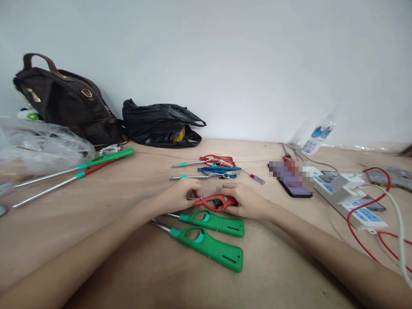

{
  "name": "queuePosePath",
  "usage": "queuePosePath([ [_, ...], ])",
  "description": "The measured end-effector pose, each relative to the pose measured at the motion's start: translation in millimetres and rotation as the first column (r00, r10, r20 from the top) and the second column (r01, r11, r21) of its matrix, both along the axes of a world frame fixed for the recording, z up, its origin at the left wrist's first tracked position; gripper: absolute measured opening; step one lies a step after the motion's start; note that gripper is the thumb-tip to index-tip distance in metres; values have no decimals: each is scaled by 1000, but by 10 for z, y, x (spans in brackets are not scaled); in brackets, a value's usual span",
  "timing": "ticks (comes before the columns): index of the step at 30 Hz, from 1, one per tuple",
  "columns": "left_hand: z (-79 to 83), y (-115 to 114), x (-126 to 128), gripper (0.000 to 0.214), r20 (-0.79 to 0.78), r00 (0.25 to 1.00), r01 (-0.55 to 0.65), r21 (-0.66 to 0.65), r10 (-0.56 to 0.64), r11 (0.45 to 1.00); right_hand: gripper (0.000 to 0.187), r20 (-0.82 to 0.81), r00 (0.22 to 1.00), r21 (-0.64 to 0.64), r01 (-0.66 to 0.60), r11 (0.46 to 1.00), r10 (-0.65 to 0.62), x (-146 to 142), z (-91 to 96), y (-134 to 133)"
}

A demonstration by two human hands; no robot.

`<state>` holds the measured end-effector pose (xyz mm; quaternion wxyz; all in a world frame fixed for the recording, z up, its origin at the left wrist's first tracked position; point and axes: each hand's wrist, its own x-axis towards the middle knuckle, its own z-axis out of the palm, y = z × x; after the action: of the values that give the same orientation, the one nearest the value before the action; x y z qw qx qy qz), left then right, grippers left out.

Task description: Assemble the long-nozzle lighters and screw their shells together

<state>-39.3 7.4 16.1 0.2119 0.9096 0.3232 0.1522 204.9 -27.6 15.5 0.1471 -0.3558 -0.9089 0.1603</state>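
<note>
My right hand (245, 201) is wrapped round the rear of a red lighter handle (210, 203) with a trigger loop. At its front, my left hand (176, 195) has its fingers curled around a thin dark or metal piece; whether it is the lighter's tube I cannot tell. Just below lie two green long-nosed lighters, the nearer one (216, 251) and the farther one (222, 224), their metal tubes pointing left. Beyond my hands are an opened red lighter (217, 159) and an opened blue lighter (214, 172), with tubes and wires showing. A small screwdriver (257, 179) lies beside them.
Left are a green lighter (111, 158), a clear plastic bag (48, 148), a dark backpack (74, 103) and a black plastic bag (151, 124). Right are a phone (291, 182), a power strip (365, 214) with red cable (350, 227) and a tilted bottle (317, 137).
</note>
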Motion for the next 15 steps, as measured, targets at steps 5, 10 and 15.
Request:
queuePosePath([
  [5,10,-14,18,7,32,999,-41,1,41,999,36,-13,994,-82,104,991,-105,46,110,-24],
  [10,-34,7,2,6,47,999,-19,-20,20,1000,25,64,992,73,106,992,-111,153,141,7],
  [15,-88,11,9,8,77,996,-50,-17,51,999,26,55,995,126,81,989,-89,207,160,28],
])
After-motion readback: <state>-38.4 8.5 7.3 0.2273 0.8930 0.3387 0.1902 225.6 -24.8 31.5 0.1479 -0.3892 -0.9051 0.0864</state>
